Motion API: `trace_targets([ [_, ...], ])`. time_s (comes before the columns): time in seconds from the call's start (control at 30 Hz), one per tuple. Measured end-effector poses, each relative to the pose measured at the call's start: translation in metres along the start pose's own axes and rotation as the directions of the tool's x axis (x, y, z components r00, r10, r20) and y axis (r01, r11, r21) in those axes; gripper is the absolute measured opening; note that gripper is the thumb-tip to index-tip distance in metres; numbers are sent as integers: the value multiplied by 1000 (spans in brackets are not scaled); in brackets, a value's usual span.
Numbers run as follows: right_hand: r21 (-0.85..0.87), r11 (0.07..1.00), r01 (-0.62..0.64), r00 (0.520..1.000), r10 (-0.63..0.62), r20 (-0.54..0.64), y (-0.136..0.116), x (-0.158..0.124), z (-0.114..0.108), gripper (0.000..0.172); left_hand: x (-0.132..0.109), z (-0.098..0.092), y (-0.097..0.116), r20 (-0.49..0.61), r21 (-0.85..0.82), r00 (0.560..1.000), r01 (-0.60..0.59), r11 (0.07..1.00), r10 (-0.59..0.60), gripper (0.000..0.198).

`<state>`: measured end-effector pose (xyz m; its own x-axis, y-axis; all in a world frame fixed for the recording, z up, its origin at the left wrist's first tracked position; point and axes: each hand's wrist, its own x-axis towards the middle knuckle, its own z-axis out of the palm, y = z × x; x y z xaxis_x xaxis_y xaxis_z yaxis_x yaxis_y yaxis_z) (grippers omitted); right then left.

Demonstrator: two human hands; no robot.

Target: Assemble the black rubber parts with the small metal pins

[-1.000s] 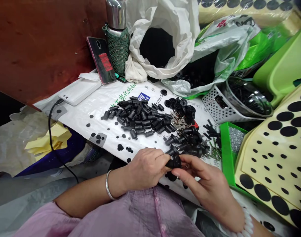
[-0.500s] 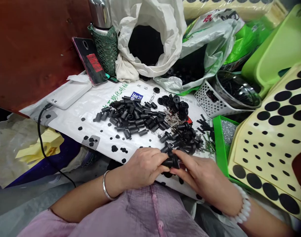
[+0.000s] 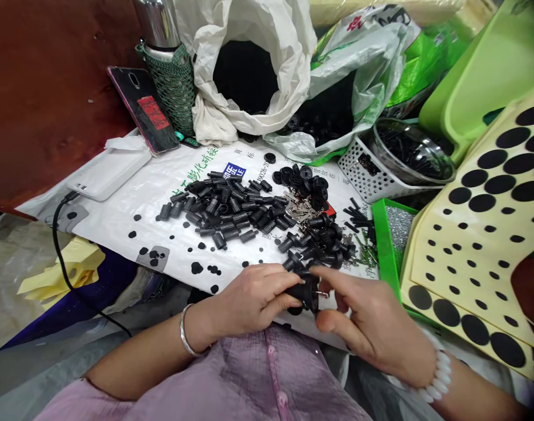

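My left hand (image 3: 254, 297) is closed around a black flanged plastic part (image 3: 309, 293) just off the front edge of the table. A thin metal pin (image 3: 323, 294) sticks out of the part's right end. My right hand (image 3: 376, 324) is beside that end, thumb and forefinger spread apart; whether the forefinger touches the part I cannot tell. Beyond my hands lie flanged black parts (image 3: 319, 242), and to their left a pile of short black cylinders (image 3: 227, 204). Small metal strips (image 3: 302, 210) and black round caps (image 3: 304, 178) lie behind.
A green tray (image 3: 386, 242) of tiny silvery pieces and yellow sheets with black discs (image 3: 446, 234) stand at right. Along the back are a steel bowl (image 3: 446, 169), a white bag (image 3: 293, 70), a phone (image 3: 137, 105) and a bottle (image 3: 170, 88). A cable (image 3: 62, 251) hangs at left.
My right thumb and forefinger have parted and moved away from the part's right end, exposing the metal pin. My left hand keeps its hold. The view has shifted slightly.
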<state>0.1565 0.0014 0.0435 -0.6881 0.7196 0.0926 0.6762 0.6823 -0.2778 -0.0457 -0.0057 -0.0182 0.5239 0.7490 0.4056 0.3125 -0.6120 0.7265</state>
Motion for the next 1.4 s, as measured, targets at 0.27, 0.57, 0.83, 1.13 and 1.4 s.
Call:
trace_targets([
  [0.27, -114, 980, 162, 986, -165, -14, 2, -3, 1, 35, -4, -2, 0, 77, -49, 995, 61, 997, -57, 26],
  [0.57, -231, 938, 260, 956, -283, -72, 3, -2, 6, 33, -5, -2, 1, 81, -81, 995, 63, 995, -57, 23],
  [0.83, -63, 986, 152, 982, -158, -101, 3, -2, 5, 55, -3, 5, -3, 35, -9, 999, 39, 999, -39, 26],
  [1.13, 336, 896, -288, 948, 217, 233, -6, -2, 15, 39, -4, 11, -4, -82, 177, 997, 25, 984, -11, 28],
  [1.4, -86, 974, 209, 967, -219, -130, 7, -10, 18, 41, -3, 4, 2, 105, -11, 993, 55, 998, -53, 23],
])
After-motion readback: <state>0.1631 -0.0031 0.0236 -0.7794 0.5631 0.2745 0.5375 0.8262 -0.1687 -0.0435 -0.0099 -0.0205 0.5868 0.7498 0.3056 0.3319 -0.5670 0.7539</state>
